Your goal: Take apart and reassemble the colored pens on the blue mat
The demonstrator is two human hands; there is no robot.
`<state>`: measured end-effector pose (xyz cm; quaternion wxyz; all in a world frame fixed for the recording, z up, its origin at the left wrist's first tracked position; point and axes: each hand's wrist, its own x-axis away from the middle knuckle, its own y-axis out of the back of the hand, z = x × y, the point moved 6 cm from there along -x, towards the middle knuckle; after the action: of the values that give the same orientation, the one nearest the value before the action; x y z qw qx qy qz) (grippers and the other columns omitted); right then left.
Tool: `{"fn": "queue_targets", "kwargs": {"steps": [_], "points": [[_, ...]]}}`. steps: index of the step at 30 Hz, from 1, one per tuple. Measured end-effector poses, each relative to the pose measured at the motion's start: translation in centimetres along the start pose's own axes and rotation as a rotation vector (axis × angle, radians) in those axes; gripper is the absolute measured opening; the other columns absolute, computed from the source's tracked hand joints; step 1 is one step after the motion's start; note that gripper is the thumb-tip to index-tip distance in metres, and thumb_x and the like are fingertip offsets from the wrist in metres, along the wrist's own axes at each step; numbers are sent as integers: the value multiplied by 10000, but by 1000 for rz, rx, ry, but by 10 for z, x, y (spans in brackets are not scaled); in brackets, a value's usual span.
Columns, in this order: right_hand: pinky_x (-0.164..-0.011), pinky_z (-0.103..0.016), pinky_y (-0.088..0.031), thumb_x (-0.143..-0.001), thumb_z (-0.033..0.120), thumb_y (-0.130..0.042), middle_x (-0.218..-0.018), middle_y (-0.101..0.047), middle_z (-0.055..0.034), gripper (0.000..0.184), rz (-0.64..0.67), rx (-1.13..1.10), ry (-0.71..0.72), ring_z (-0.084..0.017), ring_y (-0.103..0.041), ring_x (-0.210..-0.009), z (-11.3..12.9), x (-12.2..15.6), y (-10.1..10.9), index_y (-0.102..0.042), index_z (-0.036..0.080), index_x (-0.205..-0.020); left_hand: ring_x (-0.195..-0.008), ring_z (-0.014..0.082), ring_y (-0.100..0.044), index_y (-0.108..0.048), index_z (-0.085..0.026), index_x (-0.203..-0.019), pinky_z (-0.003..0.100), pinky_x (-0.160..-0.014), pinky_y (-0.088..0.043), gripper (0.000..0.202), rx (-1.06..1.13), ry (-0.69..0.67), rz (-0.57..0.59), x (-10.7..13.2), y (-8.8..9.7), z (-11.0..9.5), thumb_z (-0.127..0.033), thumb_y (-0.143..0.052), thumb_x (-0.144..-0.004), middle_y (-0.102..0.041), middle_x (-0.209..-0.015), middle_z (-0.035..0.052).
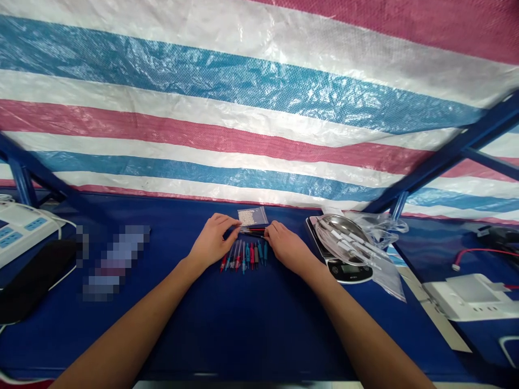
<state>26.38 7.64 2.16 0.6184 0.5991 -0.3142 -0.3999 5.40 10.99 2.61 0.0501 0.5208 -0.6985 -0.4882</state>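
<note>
slim red, blue and teal rods lie fanned side by side.

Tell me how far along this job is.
Looks done: a row of coloured-handled sticks lies side by side on the blue tabletop. In hand: the left hand and right hand are at a few dark sticks lying crosswise above the row. Left: a bag of white granules and a steel dish on a digital scale, both apart from the hands.

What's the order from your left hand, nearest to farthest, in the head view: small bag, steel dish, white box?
From the left hand:
1. The small bag, just ahead of the fingertips.
2. The steel dish, off to the right, on a scale.
3. The white box, at the far right.
</note>
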Motion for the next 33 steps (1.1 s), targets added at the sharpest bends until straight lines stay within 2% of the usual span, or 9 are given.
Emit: {"fn": "queue_targets", "kwargs": {"steps": [3,10,14,16,20,22,24,28,33], "points": [[-918,-389,-511,-1127,143,-439,-1112,-655,-146,203,-15,4,-13,-280,-626,-1025,-1,1,1,-640,154,-1102,-1198,299,-642,-770,-241,-1224,494,-1065,-505,263,7,18,53,0,-3,2,-405,-656,-1054,-796,-1178,78],[-905,-381,-524,-1135,159,-448,-1124,-650,-128,174,-66,-17,-21,-267,-627,-1026,-4,6,1,-621,164,-1120,-1131,284,-677,-784,-245,-1170,455,-1022,-525,256,54,32,83,0,-8,4,-426,-650,-1049,-807,-1151,67],[-894,-380,-528,-1132,163,-464,-1115,-646,-123,151,-81,-22,-23,-266,-629,-1015,-7,8,2,-610,172,-1093,-1124,278,-691,-765,-236,-1225,405,-955,-539,328,53,89,86,-3,8,6,-455,-576,-1070,-775,-1215,89],[-886,-375,-528,-1129,160,-476,-1094,-644,-114,143,-89,-38,-31,-262,-630,-1001,-10,9,3,-605,181,-1072,-1007,261,-708,-772,-225,-1165,365,-850,-535,347,38,154,114,-4,22,10,-493,-582,-1054,-782,-1121,82],[-873,-375,-526,-1130,166,-479,-1080,-639,-105,139,-124,-71,-20,-259,-631,-990,-12,11,5,-601,187,-1067,-669,201,-635,-742,-230,-894,315,-608,-411,391,0,295,355,3,33,15,-580,-608,-1003,-720,-763,15],[-875,-380,-524,-1134,168,-466,-1080,-638,-104,147,-144,-78,-5,-260,-630,-992,-11,11,7,-602,186,-1081,-596,187,-591,-712,-239,-824,310,-552,-342,349,-33,306,466,8,30,13,-550,-644,-967,-685,-694,-4],[-878,-382,-524,-1132,167,-469,-1077,-636,-104,140,-152,-82,4,-260,-630,-992,-10,11,8,-602,182,-1090,-575,182,-578,-688,-243,-790,308,-541,-320,281,-66,299,515,12,24,12,-486,-677,-931,-683,-687,-9],[-874,-373,-528,-1127,163,-483,-1070,-634,-103,130,-136,-77,17,-255,-629,-993,-6,10,9,-602,180,-1078,-698,212,-660,-705,-243,-890,310,-616,-414,142,-74,274,438,10,20,19,-379,-671,-910,-736,-812,17],[-853,-372,-526,-1136,172,-461,-1083,-633,-107,152,-126,-33,13,-253,-622,-982,-5,8,6,-605,176,-1086,-971,275,-698,-745,-226,-1073,384,-845,-524,200,-114,132,302,4,22,30,-325,-607,-967,-744,-1055,80]]}}
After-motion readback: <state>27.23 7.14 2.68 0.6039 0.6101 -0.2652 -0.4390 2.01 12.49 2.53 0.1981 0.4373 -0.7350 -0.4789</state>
